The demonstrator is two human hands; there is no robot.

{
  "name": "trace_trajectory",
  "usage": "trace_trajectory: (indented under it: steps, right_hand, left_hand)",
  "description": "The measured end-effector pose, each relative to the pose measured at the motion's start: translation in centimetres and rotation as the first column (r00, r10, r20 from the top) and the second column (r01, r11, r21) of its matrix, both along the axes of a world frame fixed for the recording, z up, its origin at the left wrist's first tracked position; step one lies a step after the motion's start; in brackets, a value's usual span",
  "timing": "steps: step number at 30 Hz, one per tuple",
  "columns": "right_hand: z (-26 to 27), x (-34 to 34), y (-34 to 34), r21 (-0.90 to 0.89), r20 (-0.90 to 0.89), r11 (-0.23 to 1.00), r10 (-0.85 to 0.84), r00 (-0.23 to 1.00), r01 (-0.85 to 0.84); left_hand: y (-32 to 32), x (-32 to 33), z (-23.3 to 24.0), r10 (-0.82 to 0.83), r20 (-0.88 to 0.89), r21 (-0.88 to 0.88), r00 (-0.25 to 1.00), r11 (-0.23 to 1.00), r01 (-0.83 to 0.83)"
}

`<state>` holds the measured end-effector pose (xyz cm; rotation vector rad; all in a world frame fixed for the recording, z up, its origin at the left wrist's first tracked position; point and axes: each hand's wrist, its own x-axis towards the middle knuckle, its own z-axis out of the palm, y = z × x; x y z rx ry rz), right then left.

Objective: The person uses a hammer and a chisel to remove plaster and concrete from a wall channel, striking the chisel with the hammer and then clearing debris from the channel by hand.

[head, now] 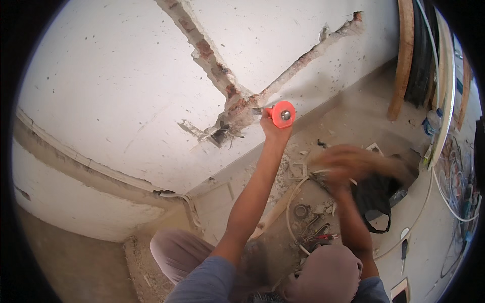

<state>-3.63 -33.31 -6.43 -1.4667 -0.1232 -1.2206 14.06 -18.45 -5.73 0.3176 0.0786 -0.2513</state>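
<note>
My left hand [276, 127] is closed around a chisel with a round red hand guard [283, 113]. The guard's face and the metal striking end point towards me. The chisel's blade [257, 111] meets the wall at the broken channels [237, 108], where brick shows beneath the plaster. Lower right of it, my right hand [337, 174] is blurred by motion, raised over the floor. It appears closed on a long brown tool that stretches right; the blur hides its kind and its head. Just left of the chisel is a broken-out wall box recess [219, 134] with loose wires.
Rubble, a roll of tape [301, 211], red-handled pliers [326, 237] and a looped pale conduit [288, 223] lie on the floor. A black bag [373, 197] is beyond my right arm. Wooden boards [401, 60] lean at right, near a plastic bottle [432, 122]. A screwdriver [404, 250] lies lower right.
</note>
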Motion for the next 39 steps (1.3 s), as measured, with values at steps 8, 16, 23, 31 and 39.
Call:
trace_trajectory:
  steps: [8, 16, 23, 31, 39]
  right_hand:
    - [0.9, -1.7, -1.1, 0.208, -0.399, 0.973, 0.177, 0.9, -0.099]
    - [1.8, -0.1, 2.2, 0.078, 0.104, 0.986, 0.136, 0.985, -0.144]
    - [-4.6, -1.2, 2.7, 0.435, -0.432, 0.843, 0.503, 0.748, -0.316]
    - [-1.7, -4.3, -1.0, 0.473, -0.425, 0.852, 0.444, 0.789, -0.225]
    - [5.8, -6.9, -1.3, 0.424, 0.039, 0.86, 0.298, 0.954, -0.286]
  left_hand:
    - [0.8, 0.9, -2.4, -0.002, 0.155, -0.026, 0.988, 1.0, 0.006]
    - [1.9, -0.2, 0.1, 0.091, -0.069, 0.023, 0.993, 0.996, -0.09]
    - [0.2, -1.9, -0.1, 0.135, -0.093, 0.014, 0.987, 0.991, -0.134]
    - [1.5, -4.9, -0.5, 0.02, -0.064, 0.188, 0.998, 0.982, -0.007]
    - [5.2, -4.0, 0.3, -0.087, -0.042, 0.163, 0.995, 0.982, 0.093]
